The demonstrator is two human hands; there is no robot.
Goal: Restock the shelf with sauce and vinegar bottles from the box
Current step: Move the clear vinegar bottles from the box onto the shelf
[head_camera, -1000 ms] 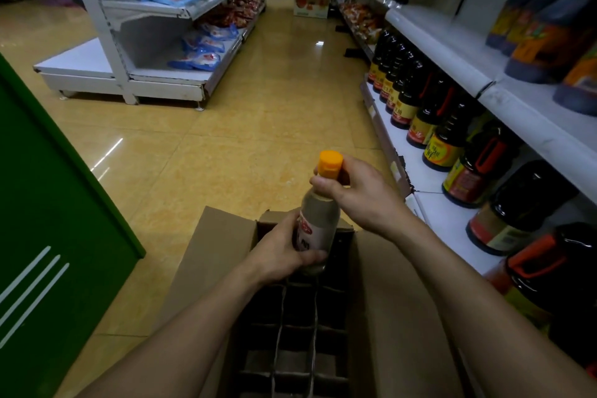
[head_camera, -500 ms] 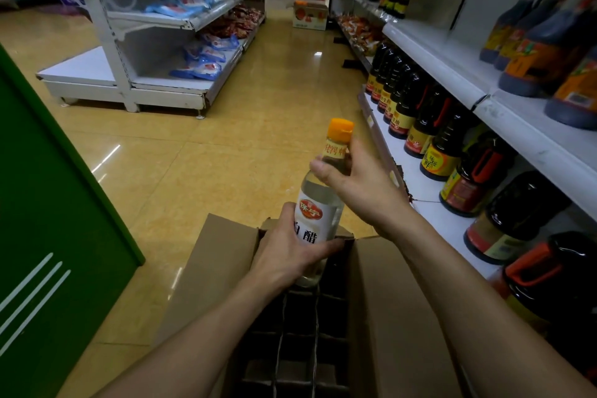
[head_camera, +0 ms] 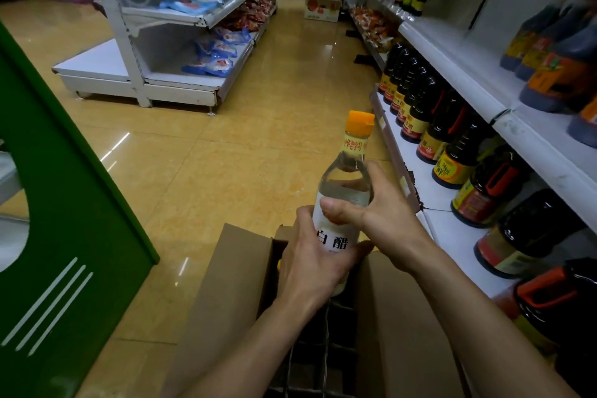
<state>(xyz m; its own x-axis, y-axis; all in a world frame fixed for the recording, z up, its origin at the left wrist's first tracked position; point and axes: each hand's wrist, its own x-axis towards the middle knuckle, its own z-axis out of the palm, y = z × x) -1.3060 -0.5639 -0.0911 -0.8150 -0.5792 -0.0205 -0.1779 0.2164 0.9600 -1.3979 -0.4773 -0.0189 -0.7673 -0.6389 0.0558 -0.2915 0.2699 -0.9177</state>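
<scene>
A clear white-vinegar bottle (head_camera: 350, 168) with an orange cap and white label is held upright above the open cardboard box (head_camera: 232, 271). My left hand (head_camera: 310, 265) grips its lower body from the left. My right hand (head_camera: 378, 207) wraps the bottle's upper body just below the shoulder. The box stands on the floor below, with cardboard dividers inside; its cells look dark. To the right, the white bottom shelf (head_camera: 452, 236) carries a row of dark sauce bottles (head_camera: 458, 158).
An upper white shelf (head_camera: 478, 74) on the right holds more sauce bottles. A green panel (head_camera: 58, 203) stands at the left. Across the tiled aisle is a low white rack (head_camera: 155, 81) with blue packets. Another carton (head_camera: 323, 5) sits far down the aisle.
The bottle has risen out of the box and shifted slightly right. My right hand slid from the cap down to the bottle's upper body; my left hand stayed on the lower body.
</scene>
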